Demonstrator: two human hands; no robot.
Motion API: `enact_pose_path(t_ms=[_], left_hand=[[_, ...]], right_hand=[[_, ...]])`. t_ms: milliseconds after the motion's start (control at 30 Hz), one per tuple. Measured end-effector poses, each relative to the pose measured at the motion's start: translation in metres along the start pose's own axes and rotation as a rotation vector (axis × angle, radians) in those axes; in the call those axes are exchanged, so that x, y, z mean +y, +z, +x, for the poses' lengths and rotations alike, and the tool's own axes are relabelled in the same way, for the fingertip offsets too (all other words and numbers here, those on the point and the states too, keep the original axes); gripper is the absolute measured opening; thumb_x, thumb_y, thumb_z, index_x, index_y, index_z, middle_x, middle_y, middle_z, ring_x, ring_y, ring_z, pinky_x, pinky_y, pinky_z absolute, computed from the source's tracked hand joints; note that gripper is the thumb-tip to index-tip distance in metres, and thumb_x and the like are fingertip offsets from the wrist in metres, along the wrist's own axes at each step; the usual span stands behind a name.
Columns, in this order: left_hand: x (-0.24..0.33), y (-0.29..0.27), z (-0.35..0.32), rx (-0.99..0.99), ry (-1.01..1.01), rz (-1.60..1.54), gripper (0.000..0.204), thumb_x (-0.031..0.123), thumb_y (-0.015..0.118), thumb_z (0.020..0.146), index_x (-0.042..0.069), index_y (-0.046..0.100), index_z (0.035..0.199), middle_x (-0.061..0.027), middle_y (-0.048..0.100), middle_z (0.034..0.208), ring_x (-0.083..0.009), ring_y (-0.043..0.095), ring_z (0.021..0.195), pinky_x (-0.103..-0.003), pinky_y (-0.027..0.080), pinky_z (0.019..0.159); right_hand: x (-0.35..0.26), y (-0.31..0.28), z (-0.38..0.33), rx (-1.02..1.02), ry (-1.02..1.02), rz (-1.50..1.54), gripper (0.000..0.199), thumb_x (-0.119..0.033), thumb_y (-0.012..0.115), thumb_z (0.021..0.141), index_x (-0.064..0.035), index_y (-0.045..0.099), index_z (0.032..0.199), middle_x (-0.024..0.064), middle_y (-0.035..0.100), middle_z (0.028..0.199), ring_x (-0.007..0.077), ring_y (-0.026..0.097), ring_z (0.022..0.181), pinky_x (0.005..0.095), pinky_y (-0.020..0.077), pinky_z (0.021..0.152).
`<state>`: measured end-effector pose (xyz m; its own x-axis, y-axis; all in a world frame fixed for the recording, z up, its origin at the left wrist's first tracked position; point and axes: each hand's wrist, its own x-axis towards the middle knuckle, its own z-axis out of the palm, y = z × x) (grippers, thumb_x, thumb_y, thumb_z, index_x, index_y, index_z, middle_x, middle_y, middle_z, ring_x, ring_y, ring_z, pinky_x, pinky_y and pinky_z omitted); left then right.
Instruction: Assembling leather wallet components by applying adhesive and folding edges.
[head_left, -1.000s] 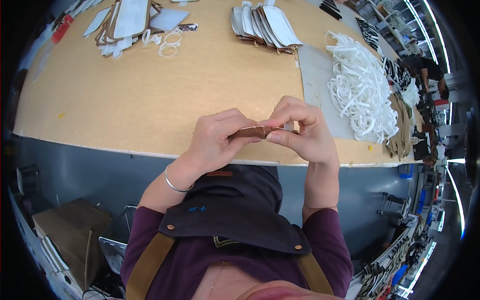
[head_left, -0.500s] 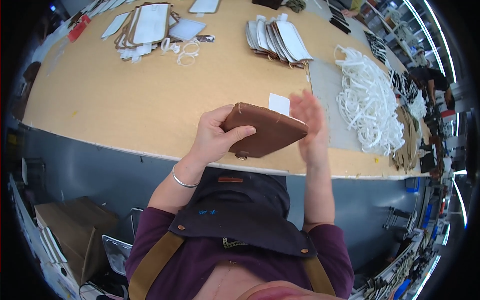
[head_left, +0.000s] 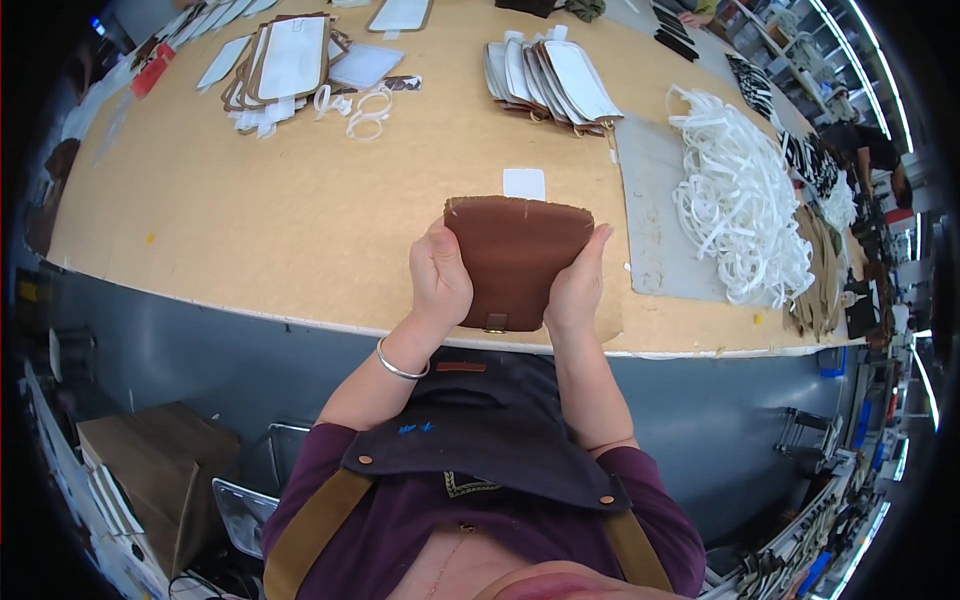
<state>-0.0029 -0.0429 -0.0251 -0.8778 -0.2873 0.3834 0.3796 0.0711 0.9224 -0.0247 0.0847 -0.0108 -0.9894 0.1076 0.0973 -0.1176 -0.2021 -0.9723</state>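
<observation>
Brown leather pouch (head_left: 517,258) held flat-on above the near edge of the bench (head_left: 250,230), flap face toward the camera, small metal clasp at its lower edge. Left hand (head_left: 440,280) closed on the pouch's left side, thumb on the front; right hand (head_left: 576,290) closed on the right side, fingers running up its edge. Small white tag (head_left: 524,183) on the bench just beyond the pouch. Grey mat (head_left: 650,210) to the right, carrying a heap of white straps (head_left: 740,200). Stack of white-lined panels (head_left: 550,75) toward the far edge; more panels (head_left: 285,60) at the far left corner.
</observation>
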Motion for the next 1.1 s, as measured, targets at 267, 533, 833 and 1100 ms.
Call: enact_pose_path(t_ms=[267, 533, 833, 1100], left_hand=[[-0.014, -0.001, -0.007, 0.027, 0.042, -0.065, 0.06, 0.044, 0.025, 0.097, -0.006, 0.058, 0.095, -0.0103, 0.063, 0.086, -0.015, 0.059, 0.081, -0.026, 0.046, 0.068], [0.022, -0.021, 0.009, -0.358, 1.043, 0.396, 0.048, 0.052, 0.042, 0.088, 0.009, 0.061, 0.079, -0.0041, 0.062, 0.078, -0.0185, 0.057, 0.069, -0.029, 0.045, 0.06], [-0.013, -0.015, -0.014, -0.178, -0.349, -0.365, 0.034, 0.007, 0.055, 0.089, -0.004, 0.049, 0.121, -0.0083, 0.061, 0.102, -0.0075, 0.056, 0.085, -0.02, 0.046, 0.076], [-0.035, -0.013, -0.012, 0.01, -0.402, -0.183, 0.023, 0.015, 0.05, 0.093, -0.004, 0.062, 0.088, 0.0008, 0.058, 0.07, -0.0034, 0.049, 0.062, -0.02, 0.041, 0.054]], right_hand=[[0.001, -0.007, 0.007, -0.134, 0.431, 0.324, 0.044, -0.031, 0.027, 0.099, -0.0006, 0.059, 0.097, 0.0084, 0.062, 0.096, 0.0147, 0.056, 0.087, 0.0261, 0.042, 0.083], [0.029, -0.027, 0.019, -0.327, 0.556, 0.146, 0.043, -0.038, 0.045, 0.093, -0.0058, 0.046, 0.122, 0.0099, 0.053, 0.109, 0.019, 0.052, 0.098, 0.0294, 0.0393, 0.092], [0.021, -0.037, 0.01, -0.3, 0.134, 0.097, 0.052, -0.004, 0.054, 0.088, -0.0032, 0.03, 0.134, 0.0121, 0.053, 0.112, 0.0149, 0.054, 0.1, 0.0282, 0.0463, 0.084], [0.03, -0.032, 0.009, -0.23, 0.056, -0.019, 0.034, -0.009, 0.057, 0.088, 0.0011, 0.047, 0.118, 0.0071, 0.059, 0.098, 0.0099, 0.055, 0.092, 0.0235, 0.045, 0.08]])
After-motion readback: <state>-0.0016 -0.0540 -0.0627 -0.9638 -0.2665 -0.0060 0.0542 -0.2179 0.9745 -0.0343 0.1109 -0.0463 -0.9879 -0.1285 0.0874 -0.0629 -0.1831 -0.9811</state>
